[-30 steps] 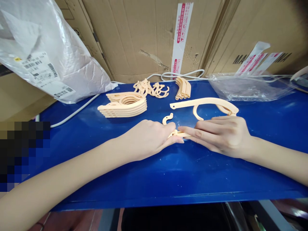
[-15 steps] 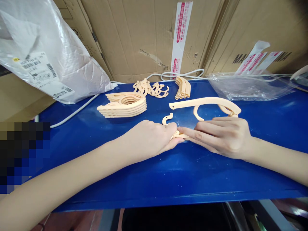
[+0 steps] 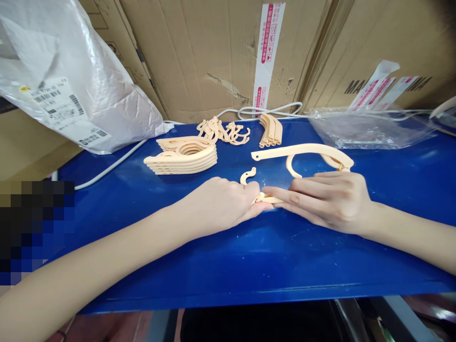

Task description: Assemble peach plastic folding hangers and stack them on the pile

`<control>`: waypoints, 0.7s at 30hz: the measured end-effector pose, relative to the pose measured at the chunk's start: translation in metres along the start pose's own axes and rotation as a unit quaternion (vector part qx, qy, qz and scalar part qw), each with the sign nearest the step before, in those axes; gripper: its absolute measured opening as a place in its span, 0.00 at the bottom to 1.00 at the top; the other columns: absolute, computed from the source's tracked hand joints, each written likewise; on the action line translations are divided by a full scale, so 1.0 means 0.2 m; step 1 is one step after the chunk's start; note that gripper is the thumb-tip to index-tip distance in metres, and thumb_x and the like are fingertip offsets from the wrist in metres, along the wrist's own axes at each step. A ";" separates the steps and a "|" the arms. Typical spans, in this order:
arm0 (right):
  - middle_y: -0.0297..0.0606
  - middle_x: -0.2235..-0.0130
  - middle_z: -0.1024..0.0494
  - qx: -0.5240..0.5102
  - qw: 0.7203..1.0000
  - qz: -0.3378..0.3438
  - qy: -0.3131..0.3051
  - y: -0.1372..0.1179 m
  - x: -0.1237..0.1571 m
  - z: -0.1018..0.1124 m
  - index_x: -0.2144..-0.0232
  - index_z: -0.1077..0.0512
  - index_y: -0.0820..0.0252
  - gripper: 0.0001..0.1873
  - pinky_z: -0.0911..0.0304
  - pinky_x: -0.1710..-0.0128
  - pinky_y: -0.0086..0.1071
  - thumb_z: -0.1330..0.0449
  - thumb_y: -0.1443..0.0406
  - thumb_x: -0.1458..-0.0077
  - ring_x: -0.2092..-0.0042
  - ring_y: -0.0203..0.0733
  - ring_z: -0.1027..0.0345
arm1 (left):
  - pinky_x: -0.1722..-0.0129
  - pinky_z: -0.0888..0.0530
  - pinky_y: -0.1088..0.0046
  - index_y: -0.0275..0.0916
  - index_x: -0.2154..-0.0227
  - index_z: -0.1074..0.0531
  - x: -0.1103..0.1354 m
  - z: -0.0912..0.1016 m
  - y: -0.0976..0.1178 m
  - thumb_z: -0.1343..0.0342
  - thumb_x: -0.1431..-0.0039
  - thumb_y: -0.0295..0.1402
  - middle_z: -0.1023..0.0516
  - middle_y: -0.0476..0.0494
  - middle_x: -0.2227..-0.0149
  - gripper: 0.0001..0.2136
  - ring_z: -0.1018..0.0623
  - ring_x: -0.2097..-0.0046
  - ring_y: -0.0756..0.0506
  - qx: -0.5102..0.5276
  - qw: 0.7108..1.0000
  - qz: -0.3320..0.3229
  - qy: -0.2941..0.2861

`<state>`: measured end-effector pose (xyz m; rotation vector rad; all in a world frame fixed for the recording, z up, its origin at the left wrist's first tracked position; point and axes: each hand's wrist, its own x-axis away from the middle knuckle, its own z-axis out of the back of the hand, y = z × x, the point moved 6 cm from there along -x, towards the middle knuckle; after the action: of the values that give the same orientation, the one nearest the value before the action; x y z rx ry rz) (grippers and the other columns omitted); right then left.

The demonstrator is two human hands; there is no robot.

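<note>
My left hand (image 3: 228, 202) is closed in a pinch, and a small cream plastic hanger hook (image 3: 247, 175) sticks up beside its knuckles. My right hand (image 3: 326, 202) is closed on a cream hanger arm (image 3: 271, 199), whose end meets my left fingertips. Most of that arm is hidden under my fingers. Behind my right hand a long curved hanger arm (image 3: 302, 150) slants over the table, its right end apparently joined to the piece I hold. A curved prong (image 3: 292, 167) shows below it.
On the blue table (image 3: 213, 270) lie a stack of folded hangers (image 3: 185, 161), a heap of loose hooks (image 3: 223, 130) and several short curved pieces (image 3: 271, 129). A clear plastic bag (image 3: 366, 128), a white cable (image 3: 110, 166) and a large silvery bag (image 3: 107, 85) stand before cardboard boxes (image 3: 199, 52).
My right hand and the hanger parts have shifted very slightly. My left thumb has drawn back a little, showing more of the joint between my fingertips.
</note>
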<state>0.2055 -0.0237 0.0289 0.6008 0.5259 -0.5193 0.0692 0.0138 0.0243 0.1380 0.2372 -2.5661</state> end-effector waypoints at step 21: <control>0.25 0.77 0.30 -0.035 0.999 -0.005 -0.024 0.02 -0.03 0.01 0.53 0.27 0.58 0.12 0.46 0.78 0.27 0.44 0.63 0.36 0.79 0.28 0.41 | 0.85 0.45 0.73 0.34 0.70 0.31 0.04 0.00 0.01 0.63 0.29 0.44 0.25 0.46 0.80 0.22 0.24 0.81 0.47 -0.086 0.988 -0.061 0.112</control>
<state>0.2034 -0.0204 0.0347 0.5176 0.4997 -0.5218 0.0642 0.0073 0.0229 0.3569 0.5659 -2.6348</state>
